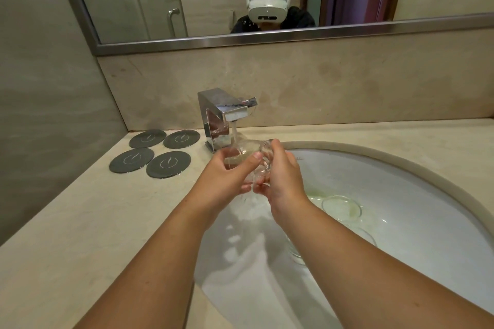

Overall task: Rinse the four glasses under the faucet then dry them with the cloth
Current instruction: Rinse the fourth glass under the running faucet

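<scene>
Both hands, left hand point(227, 171) and right hand point(280, 176), fingers wrapped round one glass point(247, 157) under the running faucet point(227, 112). Two more glasses point(342, 207) waiting below in the sink point(401, 195). No drying yet.

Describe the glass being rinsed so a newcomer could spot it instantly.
Start at the chrome faucet behind the white sink. Under its running stream, a clear glass is gripped by the left hand and right hand. Unlike the others lying in the basin, it is held up.
</scene>
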The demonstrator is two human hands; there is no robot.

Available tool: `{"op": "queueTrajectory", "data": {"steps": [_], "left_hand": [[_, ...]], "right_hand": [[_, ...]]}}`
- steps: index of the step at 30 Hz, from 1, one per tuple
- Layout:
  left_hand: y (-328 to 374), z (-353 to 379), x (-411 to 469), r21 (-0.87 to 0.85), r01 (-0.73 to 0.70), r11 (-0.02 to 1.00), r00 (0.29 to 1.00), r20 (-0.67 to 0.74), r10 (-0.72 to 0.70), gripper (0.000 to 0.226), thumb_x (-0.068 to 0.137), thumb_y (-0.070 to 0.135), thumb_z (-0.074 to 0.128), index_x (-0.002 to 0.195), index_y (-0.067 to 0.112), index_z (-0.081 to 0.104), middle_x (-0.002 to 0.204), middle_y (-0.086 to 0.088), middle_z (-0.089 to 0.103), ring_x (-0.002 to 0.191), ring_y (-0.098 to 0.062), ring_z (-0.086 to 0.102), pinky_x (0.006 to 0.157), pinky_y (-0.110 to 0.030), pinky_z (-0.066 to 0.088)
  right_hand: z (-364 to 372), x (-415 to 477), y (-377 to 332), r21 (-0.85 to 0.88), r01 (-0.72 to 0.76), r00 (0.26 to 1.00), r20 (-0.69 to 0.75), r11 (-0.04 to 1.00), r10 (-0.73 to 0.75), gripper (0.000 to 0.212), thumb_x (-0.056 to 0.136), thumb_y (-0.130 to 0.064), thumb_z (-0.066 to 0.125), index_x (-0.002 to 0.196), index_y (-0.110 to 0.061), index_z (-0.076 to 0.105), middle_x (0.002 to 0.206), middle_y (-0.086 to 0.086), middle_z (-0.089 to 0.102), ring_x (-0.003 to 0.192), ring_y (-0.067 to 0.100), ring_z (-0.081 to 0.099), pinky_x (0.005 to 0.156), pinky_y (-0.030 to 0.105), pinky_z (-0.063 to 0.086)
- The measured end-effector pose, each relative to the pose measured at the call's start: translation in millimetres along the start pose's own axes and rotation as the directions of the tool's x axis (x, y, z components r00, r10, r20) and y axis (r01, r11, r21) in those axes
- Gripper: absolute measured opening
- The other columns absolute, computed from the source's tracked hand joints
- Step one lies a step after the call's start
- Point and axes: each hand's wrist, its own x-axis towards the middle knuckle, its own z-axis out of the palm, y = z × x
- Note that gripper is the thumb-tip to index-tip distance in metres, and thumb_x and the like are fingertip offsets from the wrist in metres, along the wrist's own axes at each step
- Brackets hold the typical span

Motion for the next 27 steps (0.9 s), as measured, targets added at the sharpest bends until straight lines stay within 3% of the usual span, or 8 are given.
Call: {"op": "queueTrajectory", "data": {"steps": [5,8,11,14,18,22,25,27], "left_hand": [[0,-4,0,0.118,-0.055,0.991,0.998,-0.025,0.058,0.081,0.067,0.051,0.091,0.138,0.032,0.058,0.124,0.005,0.075,0.110,-0.011,0.075,0.101,-0.042,0.060],[2,-3,-3,0.202,-0.117,0.972,0.993,0.005,0.118,0.070,0.087,0.022,0.088,0.145,0.034,0.052,0.126,0.011,0.068,0.093,0.007,0.073,0.077,-0.012,0.056],[1,-2,-3,0.227,-0.147,0.963,0.989,0.021,0.146,0.065,0.091,0.011,0.082,0.142,0.037,0.053,0.132,0.012,0.064,0.092,0.004,0.075,0.069,-0.008,0.053],[-1,-3,-1,0.207,-0.136,0.969,0.991,0.029,0.133,0.067,0.091,0.016,0.083,0.145,0.038,0.050,0.139,0.009,0.063,0.108,-0.003,0.074,0.080,-0.015,0.056],[-3,0,1,0.116,-0.068,0.991,0.997,0.030,0.065,0.084,0.078,0.049,0.088,0.150,0.034,0.046,0.126,0.012,0.074,0.115,-0.005,0.072,0.104,-0.037,0.057],[1,0,-1,0.060,-0.018,0.998,1.000,-0.017,0.019,0.082,0.070,0.068,0.085,0.136,0.027,0.060,0.122,0.004,0.078,0.104,-0.017,0.079,0.097,-0.045,0.063],[3,-3,0,0.108,-0.042,0.993,0.997,-0.054,0.048,0.080,0.066,0.063,0.088,0.132,0.027,0.063,0.120,0.006,0.078,0.107,-0.014,0.077,0.098,-0.044,0.062],[4,-4,-3,0.179,-0.082,0.980,0.995,-0.039,0.091,0.070,0.077,0.047,0.091,0.137,0.029,0.060,0.120,0.012,0.076,0.110,-0.008,0.074,0.101,-0.041,0.059]], "right_hand": [[4,1,6,0.048,-0.067,0.995,0.080,0.997,0.063,0.053,0.104,-0.058,0.055,0.130,-0.014,0.062,0.113,0.016,0.078,0.058,0.024,0.069,0.053,0.034,0.056],[4,4,10,0.054,-0.121,0.989,0.093,0.991,0.115,0.072,0.091,-0.073,0.060,0.135,-0.016,0.061,0.115,0.017,0.078,0.082,0.028,0.081,0.062,0.038,0.062],[4,3,11,0.045,-0.129,0.989,0.077,0.991,0.126,0.083,0.078,-0.077,0.062,0.137,-0.020,0.060,0.114,0.016,0.079,0.090,0.029,0.081,0.061,0.037,0.061],[4,1,9,0.074,-0.106,0.993,0.051,0.992,0.103,0.066,0.089,-0.067,0.066,0.133,-0.018,0.060,0.116,0.022,0.077,0.082,0.032,0.076,0.059,0.036,0.059],[4,1,7,0.078,-0.040,0.999,0.004,0.996,0.039,0.051,0.092,-0.054,0.068,0.128,-0.019,0.062,0.110,0.013,0.076,0.071,0.024,0.070,0.058,0.033,0.057],[6,-3,5,0.071,0.000,1.000,-0.007,0.997,0.000,0.066,0.075,-0.056,0.070,0.131,-0.022,0.059,0.116,0.010,0.075,0.095,0.029,0.078,0.067,0.041,0.063],[4,-4,4,0.038,-0.011,1.000,0.016,0.999,0.011,0.048,0.095,-0.055,0.065,0.132,-0.024,0.057,0.112,0.004,0.074,0.089,0.024,0.074,0.064,0.038,0.058],[2,-1,4,-0.012,-0.034,0.999,0.012,0.999,0.034,0.052,0.098,-0.065,0.059,0.132,-0.027,0.055,0.111,0.002,0.074,0.089,0.024,0.074,0.062,0.037,0.057]]}}
